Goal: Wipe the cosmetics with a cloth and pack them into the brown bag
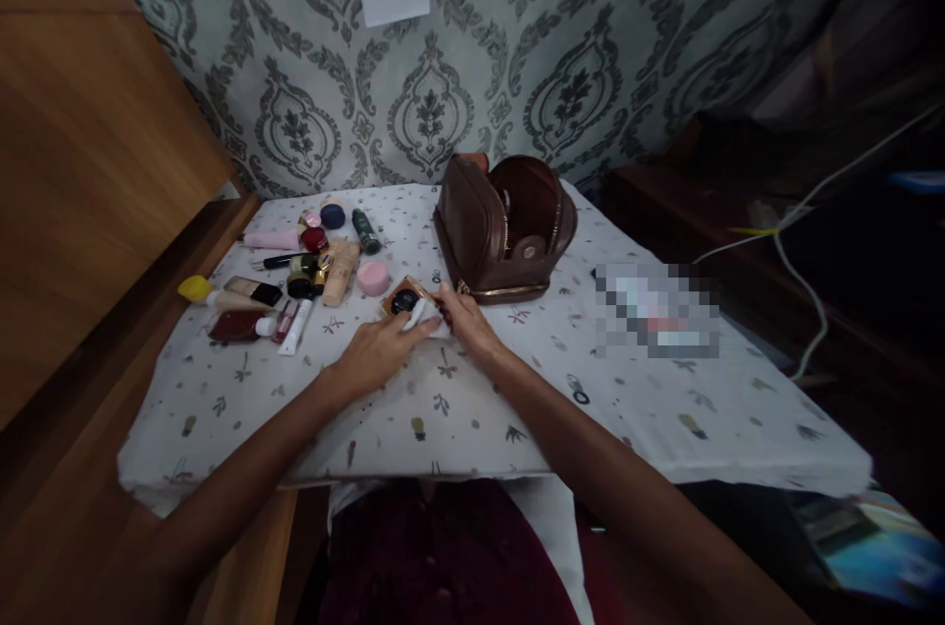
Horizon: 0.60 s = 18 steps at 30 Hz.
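Observation:
My left hand [373, 352] is closed on a crumpled white cloth or tissue [423, 314]. The cloth lies against a small gold compact-like case [394, 302] with a round black middle. At its right side my right hand [471, 324] is closed, with thumb and fingertips at the edge of the case and cloth; its exact grip is partly hidden. Just behind the right hand stands a brown leather cosmetic bag [472, 241], its zipped top open. A round pink jar [373, 278] sits left of the case.
Several cosmetics lie on the left of the patterned tablecloth [443, 438]: a beige tube [342, 273], a dark green bottle [365, 231], a dark red bottle [237, 326], a white tube [295, 327]. A blurred-out item [657, 310] lies right. A wooden panel [95, 162] borders the left.

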Each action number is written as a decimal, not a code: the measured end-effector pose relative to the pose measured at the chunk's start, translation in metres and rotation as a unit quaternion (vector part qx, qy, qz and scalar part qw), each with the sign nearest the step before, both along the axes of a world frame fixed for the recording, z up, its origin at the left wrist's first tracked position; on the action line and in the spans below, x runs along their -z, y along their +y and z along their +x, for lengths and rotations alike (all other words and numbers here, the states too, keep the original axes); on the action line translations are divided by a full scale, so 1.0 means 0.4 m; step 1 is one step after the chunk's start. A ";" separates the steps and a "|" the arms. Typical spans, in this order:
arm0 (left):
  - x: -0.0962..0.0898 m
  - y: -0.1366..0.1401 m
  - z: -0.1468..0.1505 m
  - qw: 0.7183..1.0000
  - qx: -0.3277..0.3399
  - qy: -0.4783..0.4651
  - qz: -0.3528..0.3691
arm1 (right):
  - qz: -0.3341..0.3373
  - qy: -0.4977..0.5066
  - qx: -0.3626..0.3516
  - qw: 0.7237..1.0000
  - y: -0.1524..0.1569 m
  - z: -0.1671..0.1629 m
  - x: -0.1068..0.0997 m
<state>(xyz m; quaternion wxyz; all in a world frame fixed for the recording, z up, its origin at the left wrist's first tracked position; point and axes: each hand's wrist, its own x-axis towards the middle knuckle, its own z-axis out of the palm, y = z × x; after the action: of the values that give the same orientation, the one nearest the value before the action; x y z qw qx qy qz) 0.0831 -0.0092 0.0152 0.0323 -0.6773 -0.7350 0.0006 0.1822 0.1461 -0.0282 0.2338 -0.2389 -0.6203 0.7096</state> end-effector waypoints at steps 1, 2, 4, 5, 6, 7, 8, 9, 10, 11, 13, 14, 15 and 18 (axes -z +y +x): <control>0.002 -0.011 -0.012 1.000 0.018 -0.009 0.001 | 0.007 0.001 -0.001 1.000 -0.001 0.000 -0.002; 0.004 -0.022 -0.026 0.999 0.033 -0.027 0.005 | 0.013 0.001 -0.006 1.000 -0.004 0.000 -0.004; 0.006 -0.035 -0.055 0.994 0.056 -0.089 0.021 | 0.018 0.003 -0.024 1.000 -0.009 0.001 -0.010; 0.006 -0.037 -0.068 0.989 0.065 -0.132 0.030 | 0.020 0.005 -0.033 0.999 -0.012 0.001 -0.012; 0.007 -0.035 -0.081 0.981 0.072 -0.177 0.037 | 0.022 0.007 -0.039 0.999 -0.014 0.001 -0.014; 0.008 -0.031 -0.092 0.972 0.073 -0.217 0.041 | 0.024 0.008 -0.043 0.999 -0.016 0.002 -0.015; 0.010 -0.025 -0.101 0.965 0.066 -0.249 0.045 | 0.026 0.009 -0.044 0.999 -0.017 0.002 -0.016; 0.012 -0.018 -0.109 0.960 0.052 -0.270 0.048 | 0.027 0.011 -0.044 0.999 -0.018 0.003 -0.016; 0.014 -0.010 -0.117 0.958 0.035 -0.279 0.052 | 0.028 0.012 -0.045 0.999 -0.017 0.004 -0.016; 0.017 -0.002 -0.124 0.958 0.017 -0.280 0.058 | 0.029 0.013 -0.046 0.998 -0.016 0.005 -0.016; 0.022 0.009 -0.140 0.960 -0.018 -0.270 0.079 | 0.030 0.018 -0.046 0.998 -0.014 0.006 -0.015; 0.025 0.012 -0.148 0.959 -0.034 -0.265 0.090 | 0.030 0.021 -0.045 0.998 -0.012 0.006 -0.015; 0.029 0.015 -0.157 0.958 -0.052 -0.262 0.103 | 0.030 0.024 -0.045 0.998 -0.011 0.006 -0.016; 0.035 0.019 -0.178 0.951 -0.090 -0.263 0.136 | 0.027 0.035 -0.047 0.998 -0.012 0.008 -0.022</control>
<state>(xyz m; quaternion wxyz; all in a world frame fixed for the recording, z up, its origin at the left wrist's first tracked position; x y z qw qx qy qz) 0.0121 -0.0017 0.0010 -0.0704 -0.5733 -0.7686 -0.2751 0.1855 0.1411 -0.0193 0.2278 -0.1782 -0.6412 0.7107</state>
